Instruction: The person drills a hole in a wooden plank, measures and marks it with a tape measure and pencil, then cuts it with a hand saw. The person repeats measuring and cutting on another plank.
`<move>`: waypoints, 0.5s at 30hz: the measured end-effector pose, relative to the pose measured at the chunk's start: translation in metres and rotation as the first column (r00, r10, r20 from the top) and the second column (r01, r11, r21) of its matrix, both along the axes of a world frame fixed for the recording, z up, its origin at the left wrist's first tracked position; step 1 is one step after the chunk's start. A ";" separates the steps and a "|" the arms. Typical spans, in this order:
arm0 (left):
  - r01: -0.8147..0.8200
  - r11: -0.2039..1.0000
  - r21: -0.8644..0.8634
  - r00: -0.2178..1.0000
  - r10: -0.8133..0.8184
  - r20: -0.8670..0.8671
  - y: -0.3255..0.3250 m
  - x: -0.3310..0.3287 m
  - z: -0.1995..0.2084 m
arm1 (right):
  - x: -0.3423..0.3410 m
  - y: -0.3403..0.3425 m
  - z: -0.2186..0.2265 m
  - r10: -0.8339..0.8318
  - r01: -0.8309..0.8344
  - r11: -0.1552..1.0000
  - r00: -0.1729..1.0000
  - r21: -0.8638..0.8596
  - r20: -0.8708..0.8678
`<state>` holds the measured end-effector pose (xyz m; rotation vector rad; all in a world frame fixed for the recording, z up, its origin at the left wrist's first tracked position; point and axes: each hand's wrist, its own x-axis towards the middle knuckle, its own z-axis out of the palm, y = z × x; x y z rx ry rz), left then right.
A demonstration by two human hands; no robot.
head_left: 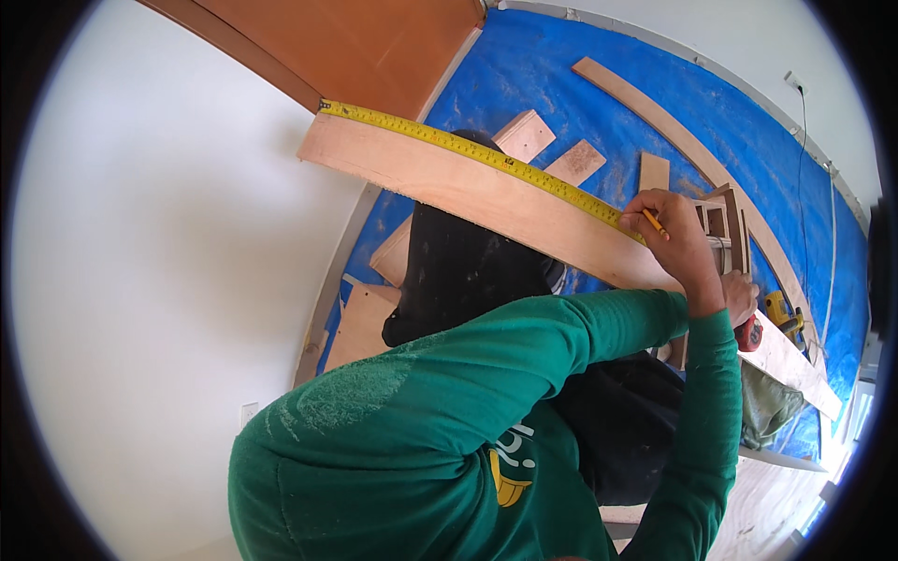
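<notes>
A long pale wooden board (468,192) lies slantwise over my dark-trousered leg. Along its far edge runs the yellow tape measure blade (510,164), its hooked end at the board's left end. My right hand (669,234) pinches a yellow-orange pencil (655,222), its fingertips against the blade near the board's right part. Crossing beneath my right wrist, my left arm reaches to the right. My left hand (740,296) is partly hidden behind that wrist, closed at the red tape measure case (749,334).
Blue sheeting (533,56) covers the floor, with several wood offcuts (574,163) on it. A long narrow strip (655,117) curves along the far side. A yellow-and-black power tool (784,316) and a greenish cloth (769,407) lie right. White wall (168,234) and brown door (374,47) stand left.
</notes>
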<state>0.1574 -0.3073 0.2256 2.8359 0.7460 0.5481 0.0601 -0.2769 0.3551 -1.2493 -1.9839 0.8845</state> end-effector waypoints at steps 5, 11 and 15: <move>-0.006 1.000 0.020 1.000 0.006 0.001 -0.003 -0.002 0.001 | -0.004 0.002 0.007 -0.014 0.011 0.999 0.997 0.032 0.082; -0.008 0.999 0.040 1.000 0.008 -0.007 -0.009 0.003 -0.002 | -0.008 0.002 0.011 0.009 -0.014 0.999 0.995 0.051 0.097; 0.021 0.999 -0.043 1.000 -0.022 -0.017 -0.007 0.006 -0.004 | -0.007 0.004 0.012 0.028 -0.032 0.998 0.997 0.056 0.077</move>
